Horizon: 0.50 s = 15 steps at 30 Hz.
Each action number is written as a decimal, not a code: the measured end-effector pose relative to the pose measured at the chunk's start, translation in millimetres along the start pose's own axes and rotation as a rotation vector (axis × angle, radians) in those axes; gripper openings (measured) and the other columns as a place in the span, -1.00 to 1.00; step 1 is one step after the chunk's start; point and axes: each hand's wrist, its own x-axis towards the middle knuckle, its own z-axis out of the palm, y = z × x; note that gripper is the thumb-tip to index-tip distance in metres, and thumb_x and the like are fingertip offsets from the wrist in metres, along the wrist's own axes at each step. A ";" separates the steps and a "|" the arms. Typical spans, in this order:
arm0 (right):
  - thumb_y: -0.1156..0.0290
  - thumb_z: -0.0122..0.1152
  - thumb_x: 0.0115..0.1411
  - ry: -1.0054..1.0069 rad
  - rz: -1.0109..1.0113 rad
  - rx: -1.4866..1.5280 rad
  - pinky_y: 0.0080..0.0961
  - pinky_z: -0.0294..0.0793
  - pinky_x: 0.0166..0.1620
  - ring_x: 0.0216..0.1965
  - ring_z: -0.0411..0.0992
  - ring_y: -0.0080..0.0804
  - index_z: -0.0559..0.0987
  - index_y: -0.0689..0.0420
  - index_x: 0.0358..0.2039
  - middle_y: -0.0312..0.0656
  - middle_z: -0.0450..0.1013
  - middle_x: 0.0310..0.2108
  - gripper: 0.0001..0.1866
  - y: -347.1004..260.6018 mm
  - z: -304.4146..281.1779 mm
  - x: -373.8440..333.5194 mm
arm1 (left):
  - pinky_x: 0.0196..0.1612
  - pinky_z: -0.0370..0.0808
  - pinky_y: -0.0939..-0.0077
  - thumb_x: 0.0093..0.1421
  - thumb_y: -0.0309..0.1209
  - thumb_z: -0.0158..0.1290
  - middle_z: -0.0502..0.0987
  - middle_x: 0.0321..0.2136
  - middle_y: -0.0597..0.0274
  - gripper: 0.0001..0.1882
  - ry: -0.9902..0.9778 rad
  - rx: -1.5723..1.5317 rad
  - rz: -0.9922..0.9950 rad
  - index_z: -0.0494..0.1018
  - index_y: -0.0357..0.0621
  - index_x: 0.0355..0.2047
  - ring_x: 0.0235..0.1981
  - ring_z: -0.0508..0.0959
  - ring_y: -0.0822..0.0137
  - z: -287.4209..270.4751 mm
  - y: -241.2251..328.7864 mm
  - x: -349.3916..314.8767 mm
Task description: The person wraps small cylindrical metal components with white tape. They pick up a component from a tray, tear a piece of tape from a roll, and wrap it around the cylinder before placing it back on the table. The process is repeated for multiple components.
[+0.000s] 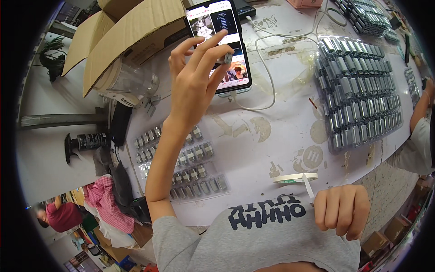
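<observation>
My left hand [195, 72] reaches over a phone [247, 68] with a lit screen. Between its thumb and index finger it pinches a small grey metal block [226, 58], while another fingertip lies over the upper part of the screen. Under my left forearm is a clear plastic tray [217, 186] with rows of small metal blocks. My right hand [343, 209] is curled closed near the front edge of the table. A pale strip runs to it from a roll of white tape [294, 178]; its fingertips are partly hidden.
At right stands a stack of trays [358, 99] full of metal blocks, with more trays [362, 16] beyond. An open cardboard box [136, 27] and a clear plastic jar [131, 79] are far left. A white cable [274, 81] loops beside the phone. Another person's arm [421, 106] shows at right.
</observation>
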 end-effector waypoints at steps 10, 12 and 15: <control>0.56 0.05 0.09 -0.010 -0.012 0.027 -0.59 -0.05 -0.78 -0.85 0.06 -0.53 0.40 0.35 -0.59 -0.19 0.25 -0.78 -0.84 -2.4 -1.6 1.5 | -0.02 0.14 0.49 0.06 -0.48 0.00 0.46 -0.15 0.32 -0.82 0.162 -0.302 -0.178 0.41 -0.08 -0.28 -0.12 0.29 0.32 -35.0 1.9 -4.7; 0.56 0.04 0.09 -0.004 -0.018 0.033 -0.60 -0.02 -0.78 -0.85 0.07 -0.53 0.40 0.34 -0.59 -0.19 0.25 -0.79 -0.84 -1.7 -0.2 1.4 | -0.10 0.24 0.55 0.15 -0.45 -0.10 0.47 -0.19 0.26 -0.83 0.162 -0.312 -0.239 0.38 -0.16 -0.24 -0.24 0.36 0.40 -61.8 5.3 -19.1; 0.55 0.05 0.09 0.025 -0.005 0.021 -0.63 0.06 -0.78 -0.85 0.07 -0.55 0.39 0.32 -0.58 -0.19 0.25 -0.80 -0.85 -3.3 0.8 -2.6 | -0.25 0.32 0.67 0.21 -0.43 -0.20 0.47 -0.28 0.19 -0.78 0.137 -0.484 -0.458 0.31 -0.23 -0.17 -0.40 0.38 0.52 -93.3 12.1 -54.9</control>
